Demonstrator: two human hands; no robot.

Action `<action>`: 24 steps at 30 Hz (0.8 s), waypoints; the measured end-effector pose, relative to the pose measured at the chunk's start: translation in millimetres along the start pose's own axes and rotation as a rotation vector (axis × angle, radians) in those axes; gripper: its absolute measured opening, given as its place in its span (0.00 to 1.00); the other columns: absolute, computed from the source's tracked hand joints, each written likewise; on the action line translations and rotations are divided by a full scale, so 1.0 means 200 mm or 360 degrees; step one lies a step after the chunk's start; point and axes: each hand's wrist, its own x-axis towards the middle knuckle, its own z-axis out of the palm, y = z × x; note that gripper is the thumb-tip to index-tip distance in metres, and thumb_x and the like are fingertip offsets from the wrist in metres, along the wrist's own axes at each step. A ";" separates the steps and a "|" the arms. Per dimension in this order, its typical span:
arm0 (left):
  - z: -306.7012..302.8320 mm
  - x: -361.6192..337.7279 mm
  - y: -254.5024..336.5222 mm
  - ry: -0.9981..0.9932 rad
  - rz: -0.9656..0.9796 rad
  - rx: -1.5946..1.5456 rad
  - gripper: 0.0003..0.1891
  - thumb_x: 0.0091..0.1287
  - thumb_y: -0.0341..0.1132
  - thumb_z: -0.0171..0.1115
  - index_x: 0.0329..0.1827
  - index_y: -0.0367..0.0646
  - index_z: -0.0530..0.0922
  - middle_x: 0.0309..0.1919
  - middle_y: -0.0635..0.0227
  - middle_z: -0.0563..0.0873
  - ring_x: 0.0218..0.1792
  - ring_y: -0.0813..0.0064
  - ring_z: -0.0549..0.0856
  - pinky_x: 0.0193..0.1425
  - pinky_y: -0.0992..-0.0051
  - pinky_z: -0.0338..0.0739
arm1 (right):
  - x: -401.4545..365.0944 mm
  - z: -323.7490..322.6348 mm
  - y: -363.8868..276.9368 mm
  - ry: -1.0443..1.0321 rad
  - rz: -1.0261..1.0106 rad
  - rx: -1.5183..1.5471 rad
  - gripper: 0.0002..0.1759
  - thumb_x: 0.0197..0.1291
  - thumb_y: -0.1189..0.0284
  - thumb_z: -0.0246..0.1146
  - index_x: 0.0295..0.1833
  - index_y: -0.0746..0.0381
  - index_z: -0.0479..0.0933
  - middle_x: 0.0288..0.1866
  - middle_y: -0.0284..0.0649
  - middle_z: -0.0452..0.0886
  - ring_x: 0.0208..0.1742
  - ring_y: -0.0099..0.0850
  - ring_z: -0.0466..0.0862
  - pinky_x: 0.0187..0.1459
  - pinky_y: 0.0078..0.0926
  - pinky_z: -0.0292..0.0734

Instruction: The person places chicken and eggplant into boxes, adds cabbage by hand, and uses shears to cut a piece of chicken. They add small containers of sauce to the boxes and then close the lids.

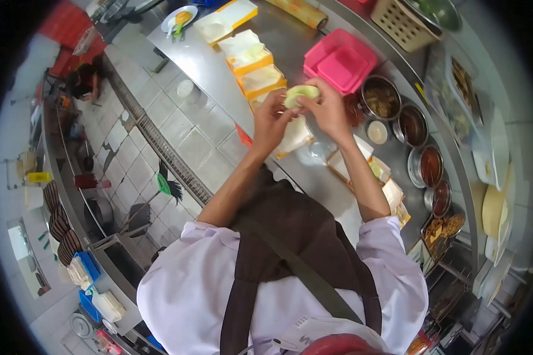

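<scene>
My left hand (269, 120) and my right hand (328, 111) are raised over the steel counter, both closed on a curved, pale green vegetable piece (302, 94). Its exact kind cannot be made out. Below and beyond my hands runs a row of open food boxes with orange-yellow sides and white linings; one box (247, 52) has something pale green in it. Another open box (294, 137) sits just under my wrists. Close to my right hand stands a pink plastic container (341, 59).
Along the counter's right side stand metal bowls of food, including one with brown pieces (381, 98) and one with red sauce (430, 166). A white plate (179, 19) with spoons rests at the far left end. A person (84, 80) is low down across the tiled floor.
</scene>
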 end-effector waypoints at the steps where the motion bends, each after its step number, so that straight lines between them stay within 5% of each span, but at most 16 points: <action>1: -0.09 0.07 0.01 0.0010 0.0009 -0.0004 0.19 0.64 0.25 0.63 0.58 0.36 0.71 0.48 0.63 0.81 0.45 0.78 0.82 0.35 0.80 0.79 | 0.10 0.06 0.05 -0.0118 0.0038 0.0030 0.11 0.56 0.80 0.66 0.43 0.66 0.73 0.35 0.36 0.81 0.33 0.19 0.82 0.31 0.17 0.79; 4: -0.31 0.30 0.00 0.0232 0.0085 0.0362 0.17 0.63 0.24 0.63 0.55 0.39 0.75 0.43 0.64 0.82 0.40 0.76 0.83 0.33 0.78 0.80 | 0.42 0.24 0.17 -0.0264 0.0071 0.0001 0.09 0.59 0.80 0.64 0.43 0.67 0.73 0.35 0.38 0.81 0.33 0.21 0.83 0.30 0.16 0.80; 7: -0.49 0.58 -0.12 0.0475 0.0641 0.1099 0.16 0.60 0.29 0.66 0.52 0.44 0.81 0.36 0.63 0.83 0.30 0.68 0.84 0.32 0.74 0.80 | 0.75 0.37 0.32 -0.0302 0.0076 -0.0140 0.07 0.58 0.78 0.65 0.39 0.67 0.73 0.31 0.38 0.81 0.28 0.21 0.83 0.27 0.17 0.79; 15: -0.73 1.16 -0.77 0.0454 0.0192 0.1221 0.11 0.52 0.31 0.70 0.39 0.40 0.84 0.31 0.57 0.86 0.33 0.63 0.86 0.39 0.67 0.79 | 1.35 0.44 0.98 -0.0416 0.0392 -0.0510 0.04 0.56 0.78 0.65 0.35 0.67 0.77 0.26 0.40 0.83 0.22 0.25 0.83 0.24 0.24 0.79; 17: -0.75 1.23 -0.83 0.0412 0.0038 0.1224 0.11 0.51 0.30 0.70 0.38 0.40 0.84 0.30 0.58 0.86 0.33 0.63 0.86 0.40 0.67 0.79 | 1.40 0.42 1.04 -0.0468 0.0080 -0.1243 0.06 0.53 0.75 0.63 0.36 0.65 0.81 0.34 0.52 0.84 0.36 0.45 0.85 0.38 0.38 0.80; 24: -0.80 1.36 -1.02 0.0388 -0.0074 0.1181 0.09 0.49 0.30 0.70 0.35 0.41 0.86 0.30 0.60 0.88 0.31 0.64 0.87 0.40 0.69 0.80 | 1.48 0.39 1.15 -0.0802 -0.0196 -0.1747 0.08 0.50 0.76 0.60 0.36 0.62 0.83 0.38 0.52 0.83 0.42 0.48 0.83 0.45 0.44 0.77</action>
